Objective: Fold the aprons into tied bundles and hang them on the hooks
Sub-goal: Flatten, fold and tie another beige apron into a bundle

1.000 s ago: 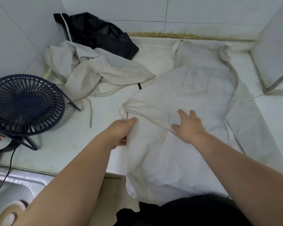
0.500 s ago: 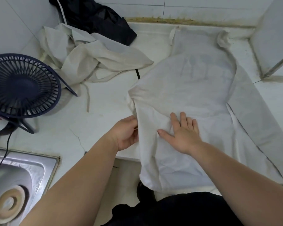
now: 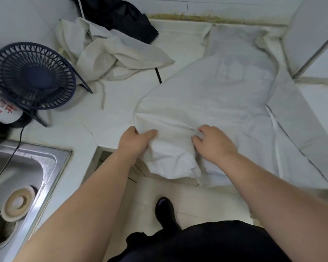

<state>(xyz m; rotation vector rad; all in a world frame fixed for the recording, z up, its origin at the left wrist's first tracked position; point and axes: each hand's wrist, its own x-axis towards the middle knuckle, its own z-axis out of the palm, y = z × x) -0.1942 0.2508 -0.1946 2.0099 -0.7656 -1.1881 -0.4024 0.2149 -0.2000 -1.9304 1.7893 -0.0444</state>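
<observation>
A white apron (image 3: 222, 103) lies spread on the white counter (image 3: 110, 118), its lower part hanging over the front edge. My left hand (image 3: 135, 139) grips the apron's left edge, thumb on top of the cloth. My right hand (image 3: 212, 142) pinches a fold of the same apron in its middle, fingers curled into the fabric. The cloth between my hands is bunched and lifted. A crumpled cream apron (image 3: 110, 53) lies at the back left, and a black apron (image 3: 121, 17) is heaped behind it against the wall. No hooks are in view.
A dark blue desk fan (image 3: 33, 76) stands at the left on the counter, its cable running over a steel sink (image 3: 17, 178) at lower left. A white tiled wall juts out at the right (image 3: 314, 35). Below the counter edge are floor tiles and my dark shoe (image 3: 165, 210).
My right hand went from lying flat on the apron to curling and pinching a fold. Both hands have pulled the lower part of the apron up, bunching it.
</observation>
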